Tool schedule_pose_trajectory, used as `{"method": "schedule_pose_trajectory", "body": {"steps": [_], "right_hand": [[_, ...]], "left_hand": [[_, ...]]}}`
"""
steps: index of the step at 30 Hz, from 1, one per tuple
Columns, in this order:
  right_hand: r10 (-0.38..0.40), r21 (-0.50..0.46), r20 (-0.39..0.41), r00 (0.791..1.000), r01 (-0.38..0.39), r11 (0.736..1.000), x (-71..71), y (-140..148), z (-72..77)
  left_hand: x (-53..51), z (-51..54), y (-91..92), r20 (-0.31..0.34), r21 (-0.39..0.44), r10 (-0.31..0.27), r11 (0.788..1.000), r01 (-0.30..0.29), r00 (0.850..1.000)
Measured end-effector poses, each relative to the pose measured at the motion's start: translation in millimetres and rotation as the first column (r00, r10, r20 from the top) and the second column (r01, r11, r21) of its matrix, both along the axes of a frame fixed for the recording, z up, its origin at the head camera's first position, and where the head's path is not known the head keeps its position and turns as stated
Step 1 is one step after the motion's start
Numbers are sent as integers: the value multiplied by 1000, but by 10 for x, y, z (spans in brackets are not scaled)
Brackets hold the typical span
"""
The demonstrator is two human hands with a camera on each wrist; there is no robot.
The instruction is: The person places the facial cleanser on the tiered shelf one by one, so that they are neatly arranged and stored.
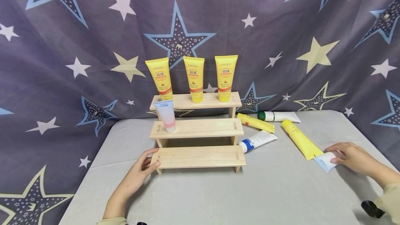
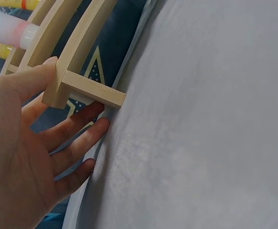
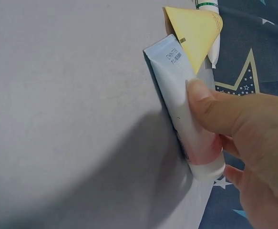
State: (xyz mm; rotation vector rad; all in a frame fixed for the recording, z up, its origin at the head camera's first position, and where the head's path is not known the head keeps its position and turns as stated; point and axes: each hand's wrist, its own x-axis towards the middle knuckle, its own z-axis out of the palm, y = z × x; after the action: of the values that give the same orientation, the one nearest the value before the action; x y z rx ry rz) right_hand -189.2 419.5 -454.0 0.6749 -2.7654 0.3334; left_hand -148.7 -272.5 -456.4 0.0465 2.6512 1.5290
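My left hand [image 1: 136, 173] grips the left end of the lowest step of a three-step wooden display stand [image 1: 197, 157]. In the left wrist view, the thumb lies on the board's edge and the other fingers [image 2: 77, 148] spread beside its leg. At the right of the table, my right hand [image 1: 357, 157] pinches a pale blue-and-pink tube [image 3: 177, 90] by its side, thumb on top. The tube's flat end touches or overlaps a lying yellow tube [image 1: 301, 140]. Another blue-and-pink tube [image 1: 166, 115] stands cap down on the middle step's left end.
On the top step stand three yellow tubes [image 1: 195, 79]. Right of the stand lie a smaller yellow tube [image 1: 256, 123], a white tube with a blue cap [image 1: 259, 140] and a white tube with a green cap [image 1: 281, 116]. A star-patterned curtain [image 1: 203, 16] hangs behind the grey table [image 1: 250, 193].
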Motion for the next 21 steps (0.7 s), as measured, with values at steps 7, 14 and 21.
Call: {"method": "schedule_pose_trajectory", "body": {"steps": [7,14,21], "right_hand": [[-122,47,119,985,117,992,52,-22,28],[-146,-64,242,959,166,984,87,37,-9],[-179,-98,212,961,203,974,148,36,-44]], "left_hand": [[1,9,1,-2,-4,0,1000,0,1000],[0,2,2,8,-2,1,1000,-1,1000],[-3,-3,1,6,3,0,1000,0,1000]]}}
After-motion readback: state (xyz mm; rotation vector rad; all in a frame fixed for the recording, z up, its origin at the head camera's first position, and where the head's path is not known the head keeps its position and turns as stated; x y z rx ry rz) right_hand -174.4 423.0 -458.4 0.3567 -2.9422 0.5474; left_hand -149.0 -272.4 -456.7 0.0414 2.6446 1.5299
